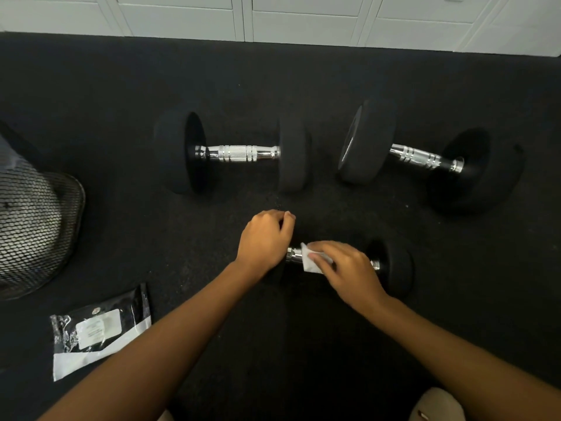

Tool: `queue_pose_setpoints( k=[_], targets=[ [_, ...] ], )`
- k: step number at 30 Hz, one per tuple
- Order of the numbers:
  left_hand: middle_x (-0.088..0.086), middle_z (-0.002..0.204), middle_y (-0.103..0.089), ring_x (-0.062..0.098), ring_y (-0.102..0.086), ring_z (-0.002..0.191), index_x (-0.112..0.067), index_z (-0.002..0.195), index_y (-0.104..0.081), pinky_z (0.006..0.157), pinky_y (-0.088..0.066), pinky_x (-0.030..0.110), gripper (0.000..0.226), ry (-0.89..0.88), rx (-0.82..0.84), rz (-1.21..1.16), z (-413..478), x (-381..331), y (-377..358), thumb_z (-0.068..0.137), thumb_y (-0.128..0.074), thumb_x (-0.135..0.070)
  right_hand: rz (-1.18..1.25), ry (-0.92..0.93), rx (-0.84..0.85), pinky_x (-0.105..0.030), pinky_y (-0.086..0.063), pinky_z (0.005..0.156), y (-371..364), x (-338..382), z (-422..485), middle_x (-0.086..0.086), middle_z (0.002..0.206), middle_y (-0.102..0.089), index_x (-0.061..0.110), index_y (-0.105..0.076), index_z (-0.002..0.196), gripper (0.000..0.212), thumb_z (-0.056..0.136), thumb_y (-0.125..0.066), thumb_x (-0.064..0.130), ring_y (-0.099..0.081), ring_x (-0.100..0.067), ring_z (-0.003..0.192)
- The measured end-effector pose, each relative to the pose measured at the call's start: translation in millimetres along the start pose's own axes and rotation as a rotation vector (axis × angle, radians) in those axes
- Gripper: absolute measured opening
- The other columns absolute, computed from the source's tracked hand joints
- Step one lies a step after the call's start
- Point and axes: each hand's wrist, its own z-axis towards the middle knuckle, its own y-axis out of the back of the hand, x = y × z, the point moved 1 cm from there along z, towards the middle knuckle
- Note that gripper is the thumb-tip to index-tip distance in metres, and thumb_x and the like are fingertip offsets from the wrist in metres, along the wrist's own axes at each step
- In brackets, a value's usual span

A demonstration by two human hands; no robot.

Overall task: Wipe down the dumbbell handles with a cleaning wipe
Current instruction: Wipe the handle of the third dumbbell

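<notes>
Three black dumbbells with chrome handles lie on the dark floor. The nearest, smaller dumbbell (391,265) is under my hands. My left hand (265,238) grips its left weight head, which is mostly hidden. My right hand (346,268) presses a white cleaning wipe (309,259) onto its chrome handle. A larger dumbbell (233,153) lies farther back at centre. Another large dumbbell (425,158) lies angled at the back right. Neither is touched.
A black and white wipes packet (100,329) lies on the floor at the lower left. A black mesh bin (36,226) lies at the left edge. White cabinet fronts (303,19) run along the back. My knee (437,405) shows at the bottom right.
</notes>
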Motion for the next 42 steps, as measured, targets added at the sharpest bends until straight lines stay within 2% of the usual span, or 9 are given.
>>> queue_pose_setpoints(
  k=[3, 7, 10, 15, 20, 26, 34, 39, 42],
  targets=[
    [0.006, 0.100, -0.069, 0.014, -0.062, 0.089, -0.010, 0.098, -0.069, 0.078, -0.050, 0.033, 0.036, 0.008, -0.009, -0.007, 0, -2, 0, 0.097, -0.039, -0.031, 0.021, -0.075, -0.009, -0.034, -0.052, 0.079, -2, -4, 4, -0.001, 0.100, -0.069, 0.015, -0.066, 0.105, 0.029, 0.091, -0.047, 0.032, -0.064, -0.014, 0.092],
    [0.005, 0.103, -0.068, 0.012, -0.062, 0.089, -0.011, 0.102, -0.068, 0.077, -0.049, 0.031, 0.036, 0.021, -0.002, -0.004, 1, -2, -1, 0.097, -0.039, -0.032, 0.072, -0.422, 0.275, -0.039, -0.051, 0.073, -1, -11, 37, -0.001, 0.082, -0.065, 0.020, -0.066, 0.090, 0.027, 0.093, -0.048, 0.040, -0.062, -0.018, 0.080],
    [0.005, 0.103, -0.068, 0.013, -0.062, 0.091, -0.011, 0.102, -0.068, 0.080, -0.050, 0.033, 0.037, 0.023, 0.000, 0.000, 1, -2, 0, 0.097, -0.038, -0.032, 0.112, -0.522, 0.391, -0.038, -0.047, 0.069, 1, -13, 45, -0.005, 0.071, -0.061, 0.014, -0.064, 0.078, 0.039, 0.093, -0.045, 0.044, -0.059, -0.021, 0.071],
    [0.007, 0.100, -0.069, 0.015, -0.063, 0.087, -0.010, 0.099, -0.069, 0.078, -0.051, 0.034, 0.036, 0.032, 0.002, -0.020, -1, -4, 2, 0.097, -0.039, -0.031, 0.145, -0.301, 0.178, -0.030, -0.049, 0.080, 0, -8, 15, 0.007, 0.098, -0.063, 0.020, -0.063, 0.109, 0.025, 0.093, -0.050, 0.034, -0.059, -0.010, 0.091],
    [0.010, 0.094, -0.070, 0.019, -0.064, 0.082, -0.006, 0.093, -0.069, 0.077, -0.051, 0.041, 0.038, 0.030, 0.000, -0.025, -1, -8, 4, 0.097, -0.039, -0.029, -0.078, 0.084, -0.018, -0.021, -0.042, 0.089, 2, -12, -5, -0.001, 0.106, -0.068, 0.013, -0.064, 0.111, 0.033, 0.091, -0.045, 0.032, -0.061, -0.012, 0.099],
    [0.009, 0.089, -0.070, 0.019, -0.064, 0.079, -0.007, 0.093, -0.069, 0.076, -0.051, 0.040, 0.037, 0.040, -0.001, -0.028, 1, -11, 5, 0.097, -0.040, -0.028, 0.103, -0.250, 0.050, -0.038, -0.050, 0.075, -2, -5, 16, 0.002, 0.095, -0.066, 0.017, -0.063, 0.097, 0.016, 0.092, -0.053, 0.028, -0.060, -0.014, 0.087],
    [0.002, 0.082, -0.063, 0.016, -0.062, 0.078, -0.008, 0.095, -0.068, 0.073, -0.051, 0.034, 0.035, 0.030, 0.010, -0.041, -4, -11, 7, 0.098, -0.040, -0.027, -0.251, 0.257, -0.012, -0.031, -0.048, 0.084, -9, 17, 0, -0.009, 0.106, -0.063, 0.007, -0.063, 0.090, 0.020, 0.086, -0.046, 0.016, -0.059, -0.021, 0.096],
    [0.009, 0.091, -0.070, 0.016, -0.062, 0.078, -0.007, 0.094, -0.069, 0.074, -0.050, 0.036, 0.036, 0.036, 0.010, -0.019, -1, -13, 7, 0.098, -0.039, -0.028, -0.384, 0.309, 0.023, -0.029, -0.048, 0.077, 0, 7, -4, -0.010, 0.103, -0.062, 0.007, -0.062, 0.085, 0.007, 0.079, -0.059, 0.009, -0.058, -0.022, 0.089],
    [0.009, 0.092, -0.070, 0.015, -0.061, 0.076, -0.008, 0.094, -0.069, 0.072, -0.050, 0.034, 0.035, 0.039, 0.010, -0.013, -2, -13, 6, 0.098, -0.039, -0.027, -0.377, 0.249, 0.011, -0.027, -0.048, 0.075, 3, 6, -8, -0.006, 0.100, -0.062, 0.010, -0.063, 0.086, 0.018, 0.072, -0.073, 0.010, -0.058, -0.019, 0.088]
  ],
)
